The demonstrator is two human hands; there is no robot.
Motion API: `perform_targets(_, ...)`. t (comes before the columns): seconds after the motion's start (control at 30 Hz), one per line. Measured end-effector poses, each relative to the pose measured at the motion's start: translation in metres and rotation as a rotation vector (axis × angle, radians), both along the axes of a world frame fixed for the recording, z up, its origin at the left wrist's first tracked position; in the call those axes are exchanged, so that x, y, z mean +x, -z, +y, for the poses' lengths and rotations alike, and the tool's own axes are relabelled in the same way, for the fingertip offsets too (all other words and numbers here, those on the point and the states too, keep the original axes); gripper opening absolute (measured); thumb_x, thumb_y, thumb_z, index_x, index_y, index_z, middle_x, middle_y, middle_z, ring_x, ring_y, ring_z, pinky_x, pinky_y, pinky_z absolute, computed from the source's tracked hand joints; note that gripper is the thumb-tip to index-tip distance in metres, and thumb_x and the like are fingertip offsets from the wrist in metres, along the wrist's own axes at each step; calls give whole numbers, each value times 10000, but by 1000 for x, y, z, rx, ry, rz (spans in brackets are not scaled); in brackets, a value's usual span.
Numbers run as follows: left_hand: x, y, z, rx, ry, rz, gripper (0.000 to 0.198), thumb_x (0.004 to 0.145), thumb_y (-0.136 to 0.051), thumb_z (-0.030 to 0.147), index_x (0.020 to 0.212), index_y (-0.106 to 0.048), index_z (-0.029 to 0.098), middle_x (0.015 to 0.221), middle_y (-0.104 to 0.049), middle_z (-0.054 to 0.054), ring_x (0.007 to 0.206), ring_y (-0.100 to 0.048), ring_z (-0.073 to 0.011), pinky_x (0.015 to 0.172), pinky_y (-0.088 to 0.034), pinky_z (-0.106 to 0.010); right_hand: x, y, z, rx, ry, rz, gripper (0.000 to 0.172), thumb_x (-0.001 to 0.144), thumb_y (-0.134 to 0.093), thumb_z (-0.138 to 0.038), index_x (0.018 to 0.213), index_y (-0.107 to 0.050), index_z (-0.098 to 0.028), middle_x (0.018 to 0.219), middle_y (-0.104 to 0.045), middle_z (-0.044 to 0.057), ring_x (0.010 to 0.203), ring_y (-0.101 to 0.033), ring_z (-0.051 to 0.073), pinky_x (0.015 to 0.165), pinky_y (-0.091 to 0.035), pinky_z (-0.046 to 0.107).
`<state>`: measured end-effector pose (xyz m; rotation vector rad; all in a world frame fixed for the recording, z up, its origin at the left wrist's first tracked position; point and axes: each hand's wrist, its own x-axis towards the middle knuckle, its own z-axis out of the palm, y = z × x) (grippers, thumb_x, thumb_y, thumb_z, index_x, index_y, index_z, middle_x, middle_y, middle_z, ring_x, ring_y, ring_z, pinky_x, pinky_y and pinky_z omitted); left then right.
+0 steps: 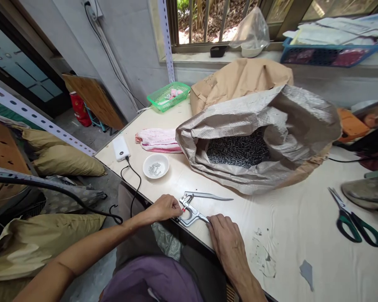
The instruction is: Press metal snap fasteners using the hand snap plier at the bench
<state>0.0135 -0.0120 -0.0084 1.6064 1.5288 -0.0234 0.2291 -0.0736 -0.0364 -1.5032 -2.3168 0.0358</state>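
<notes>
A pair of silver hand pliers (193, 214) with a C-shaped jaw, a spring and a small red part lies near the table's front edge, its handles spread to the right. At the jaw is my left hand (166, 207), thumb and fingers pinched together beside the red part; what they hold is hidden. My right hand (228, 235) rests on the tabletop with curled fingers, thumb and forefinger closed on the end of the lower handle. Behind my left hand stands a white bowl (147, 170) holding small, clear or silvery pieces.
A large open sack (227, 119) of small dark metal pieces fills the table's back. Green-handled scissors (353, 220) and a metal mug (367, 193) are at the right. A white power bank (121, 147), a striped cloth (159, 140) and a green basket (168, 96) sit left.
</notes>
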Motion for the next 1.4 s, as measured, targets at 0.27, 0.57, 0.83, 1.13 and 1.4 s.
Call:
perform_targets(0.27, -7, 0, 6, 6, 63, -17, 190, 704, -572, 265, 654, -665, 107, 519, -492, 34, 513, -407, -88, 503, -285, -203, -3, -1, -1, 25, 5, 13, 204, 927, -362, -206, 839, -545, -203, 743, -545, 24, 681, -456, 149, 651, -303, 293)
perform_targets(0.57, -8, -17, -12, -452, -329, -501, 320, 630, -736, 409, 722, -647, 116, 610, -566, 12, 490, -459, -68, 472, -368, -196, -11, 1, -11, 50, 82, 139, 216, 932, -372, -248, 867, -567, -182, 735, -548, 34, 676, -487, 145, 638, -344, 284)
perform_targets(0.83, -14, -21, -17, -706, -468, -822, 451, 555, -828, 438, 793, -687, 82, 627, -609, 1, 464, -481, -26, 449, -404, -147, -23, -17, -3, -5, -44, 394, 304, 927, -385, -224, 1176, -554, -182, 870, -595, 56, 797, -524, 156, 706, -434, 283)
perform_targets(1.13, -20, -20, -38, -368, -277, -516, 387, 651, -728, 466, 758, -645, 103, 613, -566, 16, 511, -484, -78, 482, -400, -201, -9, -20, 5, 50, 86, 316, 319, 924, -381, -261, 1181, -556, -191, 937, -607, 83, 857, -521, 190, 746, -429, 330)
perform_targets(1.4, -34, 23, -90, 260, 152, -24, 166, 846, -544, 251, 930, -652, 157, 890, -639, -58, 812, -591, -174, 720, -444, -251, 15, -5, 4, 140, 170, 115, 372, 916, -373, -375, 1201, -524, -190, 1028, -590, 123, 940, -509, 242, 751, -405, 365)
